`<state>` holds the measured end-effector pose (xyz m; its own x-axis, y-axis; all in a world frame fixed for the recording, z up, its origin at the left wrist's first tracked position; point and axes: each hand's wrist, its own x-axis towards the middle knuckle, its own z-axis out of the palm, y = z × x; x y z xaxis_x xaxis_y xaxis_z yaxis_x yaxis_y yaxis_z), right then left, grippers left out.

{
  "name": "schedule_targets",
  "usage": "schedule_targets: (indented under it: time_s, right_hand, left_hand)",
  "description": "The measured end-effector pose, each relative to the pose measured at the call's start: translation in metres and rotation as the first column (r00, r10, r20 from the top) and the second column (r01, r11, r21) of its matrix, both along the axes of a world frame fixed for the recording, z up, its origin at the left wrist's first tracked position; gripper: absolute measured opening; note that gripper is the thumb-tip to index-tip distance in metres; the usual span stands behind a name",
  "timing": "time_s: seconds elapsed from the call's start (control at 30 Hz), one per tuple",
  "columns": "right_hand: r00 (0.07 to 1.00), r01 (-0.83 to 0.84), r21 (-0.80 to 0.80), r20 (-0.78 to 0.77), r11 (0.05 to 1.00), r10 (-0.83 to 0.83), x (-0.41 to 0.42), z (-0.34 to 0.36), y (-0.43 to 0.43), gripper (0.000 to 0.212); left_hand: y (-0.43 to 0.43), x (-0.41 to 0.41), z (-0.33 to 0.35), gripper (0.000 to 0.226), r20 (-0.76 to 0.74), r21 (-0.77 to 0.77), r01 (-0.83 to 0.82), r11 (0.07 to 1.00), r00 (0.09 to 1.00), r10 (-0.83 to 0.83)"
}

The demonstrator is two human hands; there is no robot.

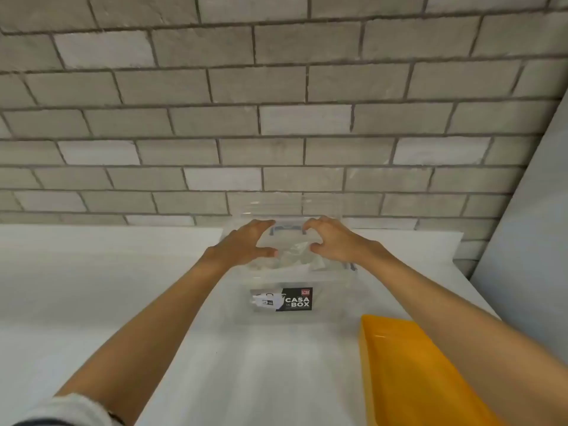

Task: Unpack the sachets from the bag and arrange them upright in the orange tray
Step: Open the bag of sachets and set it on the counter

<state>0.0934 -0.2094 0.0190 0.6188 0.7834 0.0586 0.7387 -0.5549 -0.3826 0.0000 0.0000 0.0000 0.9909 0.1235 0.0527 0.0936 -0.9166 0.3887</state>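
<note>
A grey brick wall is filling the upper half of the view, and a white counter is running along its foot. The orange tray is waiting at the near right of the counter, partly cut off by the picture's edge; no sachets are showing in the part that is visible. Beyond it, against the wall, a clear box is sitting with a black-and-white label on its near wall.

Both arms are reaching forward over the box. The left hand is hovering at the box's top with its fingers spread and relaxed, grasping nothing that shows. The right hand is curling its fingers more tightly at the far rim, but whether they are grasping anything I cannot tell, since the plastic there is see-through. Between the two hands, the bag is lying crumpled inside the box, just in front of a blue handle. The sachets themselves are not showing plainly.

The person seems to be getting at the bag, so unpacking is barely beginning. The next move is likely calling for a firm pinch on the bag and a lift clear of the box towards the tray.
</note>
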Motion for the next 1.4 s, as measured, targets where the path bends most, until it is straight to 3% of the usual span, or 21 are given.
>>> schedule_targets:
  time_s: [0.2,0.3,0.43,0.63,0.8,1.0,1.17,1.4]
  right_hand:
    - [0.995,0.059,-0.120,-0.074,0.991,-0.068,0.000,-0.021,0.010,0.055]
    - [0.996,0.062,-0.127,-0.056,0.990,-0.069,-0.001,-0.025,0.010,0.051]
    - [0.996,0.080,-0.097,-0.030,0.992,-0.083,0.001,-0.032,0.010,0.033]
    - [0.988,0.125,0.045,0.081,0.991,-0.129,-0.006,-0.016,0.007,0.024]
    - [0.967,0.117,0.217,0.196,0.969,-0.161,-0.009,0.022,0.000,0.019]
    - [0.955,0.110,0.422,0.206,0.900,-0.213,-0.016,0.070,-0.013,0.019]
    - [0.967,0.040,0.533,0.194,0.845,-0.168,-0.038,0.086,-0.031,0.018]
    - [0.992,0.005,0.558,0.099,0.830,-0.073,-0.086,0.079,-0.060,0.017]
  left_hand:
    - [0.007,0.004,-0.021,0.077,-0.198,0.054,-0.105,0.993,0.973,0.114]
    - [0.007,0.003,-0.025,0.063,-0.208,0.023,-0.080,0.997,0.975,0.083]
    - [0.009,0.003,-0.027,0.033,-0.115,-0.047,-0.076,0.996,0.991,0.070]
    - [-0.003,-0.002,-0.011,0.034,0.051,0.104,-0.149,0.983,0.988,0.144]
    - [0.003,-0.010,0.022,0.037,0.249,0.057,-0.145,0.988,0.960,0.126]
    - [-0.005,-0.030,0.083,0.042,0.440,0.073,-0.115,0.991,0.895,0.071]
    - [-0.023,-0.058,0.110,0.035,0.491,0.108,-0.115,0.987,0.870,0.047]
    - [-0.041,-0.108,0.105,0.029,0.429,0.000,-0.059,0.998,0.902,0.053]
